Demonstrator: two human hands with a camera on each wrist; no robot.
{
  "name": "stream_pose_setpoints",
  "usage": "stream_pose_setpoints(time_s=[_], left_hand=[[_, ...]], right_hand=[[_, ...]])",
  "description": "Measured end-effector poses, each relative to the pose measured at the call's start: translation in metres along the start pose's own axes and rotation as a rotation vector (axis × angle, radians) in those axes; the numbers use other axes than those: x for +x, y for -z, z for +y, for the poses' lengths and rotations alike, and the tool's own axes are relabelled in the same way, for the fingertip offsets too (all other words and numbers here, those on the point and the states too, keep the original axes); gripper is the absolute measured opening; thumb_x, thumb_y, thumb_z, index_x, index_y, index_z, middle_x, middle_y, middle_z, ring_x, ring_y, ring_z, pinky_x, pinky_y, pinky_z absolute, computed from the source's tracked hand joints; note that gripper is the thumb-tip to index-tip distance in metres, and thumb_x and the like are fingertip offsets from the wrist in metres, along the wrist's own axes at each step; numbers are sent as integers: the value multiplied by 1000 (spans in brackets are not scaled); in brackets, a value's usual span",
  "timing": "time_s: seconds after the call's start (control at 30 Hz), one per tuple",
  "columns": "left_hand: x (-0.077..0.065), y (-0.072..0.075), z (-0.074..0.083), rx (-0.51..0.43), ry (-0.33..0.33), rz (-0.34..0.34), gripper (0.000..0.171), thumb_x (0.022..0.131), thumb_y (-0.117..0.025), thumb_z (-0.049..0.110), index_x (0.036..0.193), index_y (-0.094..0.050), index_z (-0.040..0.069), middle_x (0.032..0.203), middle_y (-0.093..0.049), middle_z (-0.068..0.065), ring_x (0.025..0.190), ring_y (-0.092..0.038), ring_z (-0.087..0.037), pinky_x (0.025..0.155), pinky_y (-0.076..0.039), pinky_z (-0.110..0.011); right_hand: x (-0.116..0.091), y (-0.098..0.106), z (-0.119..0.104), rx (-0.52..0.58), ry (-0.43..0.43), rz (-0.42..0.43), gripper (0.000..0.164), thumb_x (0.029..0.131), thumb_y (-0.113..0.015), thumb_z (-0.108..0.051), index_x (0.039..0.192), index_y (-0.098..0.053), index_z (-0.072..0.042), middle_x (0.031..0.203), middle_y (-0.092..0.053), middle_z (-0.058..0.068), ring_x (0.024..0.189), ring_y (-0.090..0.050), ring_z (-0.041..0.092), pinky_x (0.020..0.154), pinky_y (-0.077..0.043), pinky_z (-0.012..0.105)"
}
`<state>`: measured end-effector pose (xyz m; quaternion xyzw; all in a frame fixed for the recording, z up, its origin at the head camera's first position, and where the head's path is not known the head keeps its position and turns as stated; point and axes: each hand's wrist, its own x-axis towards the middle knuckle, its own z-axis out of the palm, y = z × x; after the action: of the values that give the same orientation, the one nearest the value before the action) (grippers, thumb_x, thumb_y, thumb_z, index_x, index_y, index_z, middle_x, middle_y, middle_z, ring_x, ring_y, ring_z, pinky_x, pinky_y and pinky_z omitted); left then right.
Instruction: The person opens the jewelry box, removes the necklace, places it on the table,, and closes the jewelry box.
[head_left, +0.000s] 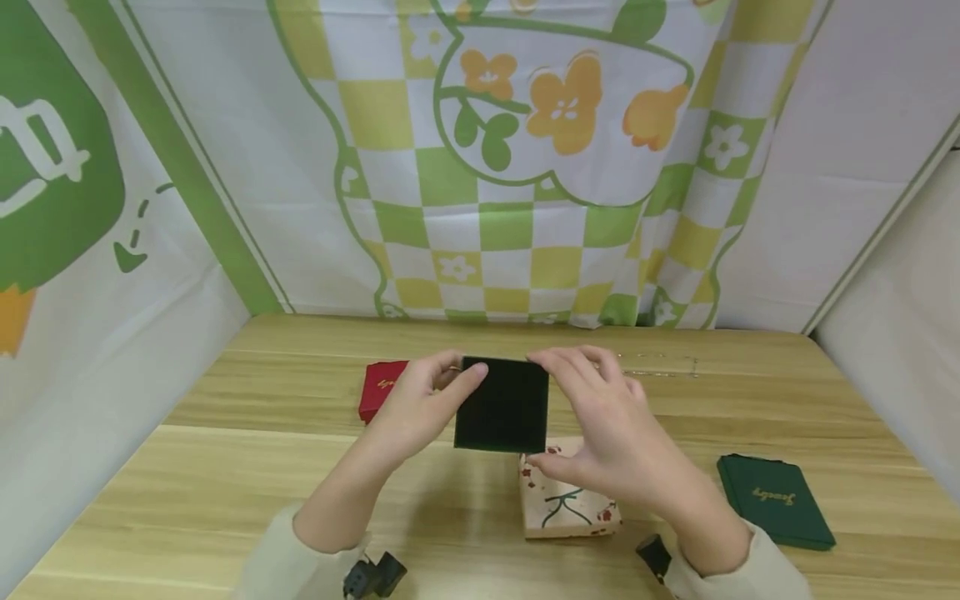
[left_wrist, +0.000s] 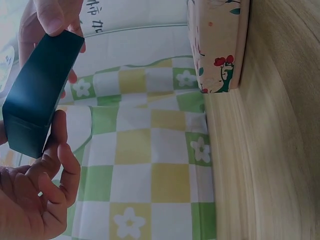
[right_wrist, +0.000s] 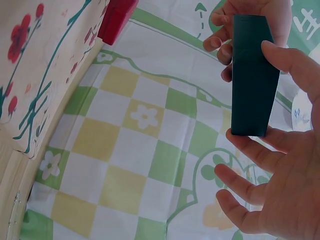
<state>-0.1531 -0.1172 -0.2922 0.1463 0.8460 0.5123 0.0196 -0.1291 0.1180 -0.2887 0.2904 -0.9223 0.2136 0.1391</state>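
Observation:
A dark green square box [head_left: 501,406], its black face toward the head camera, is held up above the table between both hands. My left hand [head_left: 423,404] pinches its left side near the upper corner, thumb lying on the black face. My right hand [head_left: 607,425] grips the right side, index finger at the top corner and thumb at the bottom one. Both wrist views show the green sides of the box [right_wrist: 254,75], with fingertips along its ends. Just below and behind the right thumb lies a cream floral box [head_left: 566,508] on the table.
A red box [head_left: 369,392] with gold lettering sits partly hidden behind the left hand. At right lies a flat green piece [head_left: 780,500] lettered "Jewelry". A thin chain [head_left: 660,374] is stretched out beyond the right hand. A patterned curtain [head_left: 517,225] hangs along the table's back edge.

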Motion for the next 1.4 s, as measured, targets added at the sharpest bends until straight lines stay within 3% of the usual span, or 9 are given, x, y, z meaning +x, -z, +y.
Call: stream_pose_setpoints(time_s=[0.3, 0.43, 0.53, 0.77, 0.93, 1.03, 1.17, 1.27, 1.4], left_hand=[[-1, -1, -2, -14, 23, 3, 21, 99, -59, 26, 109, -64, 8, 103, -74, -7, 107, -68, -23, 94, -52, -47], [-3, -1, 0, 23, 76, -93, 57, 91, -71, 30, 139, -49, 8, 112, -70, -8, 99, -67, -20, 84, -55, -40], [-5, -2, 2, 50, 79, -152, 85, 87, -74, 29, 154, -26, 8, 131, -61, -8, 112, -63, -23, 91, -54, -45], [-7, -5, 2, 5, 47, -158, 78, 87, -71, 13, 152, -28, 6, 131, -59, -11, 113, -62, -26, 92, -54, -46], [-6, -5, 0, 39, 85, -148, 87, 88, -73, 25, 156, -21, 6, 140, -54, -12, 120, -59, -28, 93, -54, -49], [-6, -1, -1, 52, 43, -197, 100, 85, -77, 38, 159, -12, 18, 144, -50, -9, 125, -54, -28, 95, -51, -52], [-7, 8, -5, 80, -118, -302, 121, 74, -86, 43, 157, 3, 38, 159, -28, -7, 138, -41, -31, 101, -47, -56], [-7, 12, -8, 139, -212, -320, 128, 70, -90, 39, 156, 5, 38, 161, -19, -5, 136, -42, -27, 97, -48, -50], [-1, 12, -13, 129, -254, -303, 114, 74, -88, 29, 155, -9, 30, 151, -32, -2, 122, -50, -19, 84, -47, -42]], right_hand=[[-1, 0, -2, -36, 19, 15, 97, 67, -91, -38, 148, -40, -24, 146, -48, -1, 136, -36, 31, 93, -38, 70], [0, 1, 0, -53, 5, 27, 98, 66, -91, -40, 148, -40, -23, 146, -49, 1, 135, -37, 31, 91, -40, 68], [1, 1, 1, -56, -2, 30, 99, 65, -91, -42, 148, -40, -22, 146, -49, 1, 135, -37, 30, 90, -41, 65], [1, 0, 0, -39, -6, 19, 98, 67, -91, -40, 148, -39, -24, 146, -49, 0, 136, -36, 31, 93, -38, 69], [1, 0, 3, -35, -4, 20, 98, 67, -91, -42, 148, -40, -22, 146, -49, 1, 135, -37, 30, 92, -40, 67], [1, 1, 6, 5, -4, 14, 98, 67, -91, -40, 148, -40, -21, 146, -49, 1, 135, -37, 28, 91, -39, 66], [2, 5, 11, 96, 6, -5, 97, 66, -92, -33, 148, -41, -22, 146, -49, -2, 135, -37, 27, 93, -37, 67], [2, 8, 15, 134, 8, -9, 96, 65, -93, -29, 147, -42, -22, 146, -49, -4, 134, -38, 26, 94, -37, 68], [1, 13, 20, 159, -8, -16, 96, 67, -92, -29, 147, -41, -23, 147, -48, -4, 134, -37, 27, 98, -34, 70]])
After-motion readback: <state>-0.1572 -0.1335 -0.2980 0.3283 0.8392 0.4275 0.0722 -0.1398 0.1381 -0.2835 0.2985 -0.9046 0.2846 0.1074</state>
